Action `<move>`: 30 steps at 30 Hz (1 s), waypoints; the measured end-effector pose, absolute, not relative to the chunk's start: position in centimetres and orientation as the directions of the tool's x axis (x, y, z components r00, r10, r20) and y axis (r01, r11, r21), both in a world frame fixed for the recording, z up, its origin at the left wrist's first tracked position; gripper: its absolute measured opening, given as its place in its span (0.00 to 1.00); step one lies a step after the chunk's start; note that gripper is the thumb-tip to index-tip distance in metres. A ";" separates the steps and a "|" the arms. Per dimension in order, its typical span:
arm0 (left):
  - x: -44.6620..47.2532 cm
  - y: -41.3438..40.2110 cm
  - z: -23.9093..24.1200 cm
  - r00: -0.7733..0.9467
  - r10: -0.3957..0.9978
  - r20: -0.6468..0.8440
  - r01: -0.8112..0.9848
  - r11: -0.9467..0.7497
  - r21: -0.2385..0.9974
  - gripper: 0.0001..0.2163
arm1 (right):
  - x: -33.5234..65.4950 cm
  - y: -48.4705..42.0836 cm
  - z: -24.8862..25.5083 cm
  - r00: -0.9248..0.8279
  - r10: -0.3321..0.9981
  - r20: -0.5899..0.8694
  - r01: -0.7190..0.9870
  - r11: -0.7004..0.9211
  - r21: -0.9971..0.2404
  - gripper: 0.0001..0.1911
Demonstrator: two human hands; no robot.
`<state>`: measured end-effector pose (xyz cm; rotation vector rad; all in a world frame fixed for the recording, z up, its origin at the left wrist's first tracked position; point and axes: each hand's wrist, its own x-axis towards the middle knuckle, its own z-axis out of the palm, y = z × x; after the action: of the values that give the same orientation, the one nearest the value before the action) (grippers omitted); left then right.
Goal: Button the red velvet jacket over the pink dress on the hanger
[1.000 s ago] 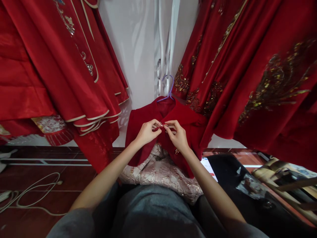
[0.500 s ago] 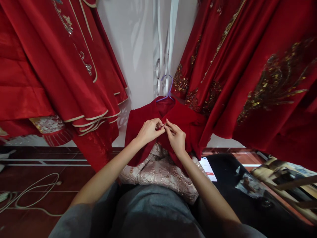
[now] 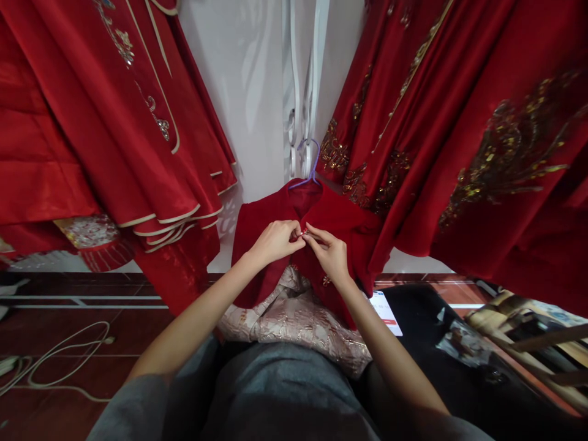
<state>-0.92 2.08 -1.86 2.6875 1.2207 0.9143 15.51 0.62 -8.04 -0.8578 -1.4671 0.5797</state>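
A dark red jacket (image 3: 353,229) hangs on a purple hanger (image 3: 309,165) in front of me, over a pale gold embroidered garment (image 3: 294,318) on my lap. My left hand (image 3: 274,240) and my right hand (image 3: 331,254) meet at the jacket's front opening. Both pinch a small gold fastening (image 3: 303,231) between fingertips, which partly hide it.
Red satin garments with cream trim (image 3: 138,141) hang on the left, red garments with gold embroidery (image 3: 459,141) on the right. A white wall (image 3: 257,92) is behind. White cables (image 3: 59,361) lie on the red-brown floor. A phone (image 3: 386,309) rests on a black surface at right.
My hands have closed together on the fastening and shifted slightly. The jacket stays in place on its hanger.
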 end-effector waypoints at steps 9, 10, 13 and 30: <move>-0.8 2.4 -1.7 0.590 0.644 0.486 0.677 -0.723 0.137 0.04 | 15.7 1.2 -8.0 0.000 0.788 0.616 0.160 0.608 -0.778 0.19; -0.7 2.4 -1.6 0.598 0.641 0.482 0.674 -0.727 0.131 0.04 | 15.8 1.3 -8.0 -0.012 0.784 0.621 0.163 0.614 -0.772 0.19; -0.6 2.6 -1.8 0.610 0.633 0.477 0.656 -0.740 0.144 0.05 | 15.8 1.6 -7.8 -0.039 0.764 0.644 0.186 0.638 -0.747 0.18; -0.6 1.9 -6.4 0.186 0.866 0.464 0.324 -0.500 0.803 0.11 | 15.3 0.7 -13.2 -0.292 0.649 0.703 0.627 0.684 -0.371 0.39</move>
<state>-0.59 1.91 -6.42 1.9249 1.1113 1.3003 15.33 0.72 -13.22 -0.9846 -1.9928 0.0298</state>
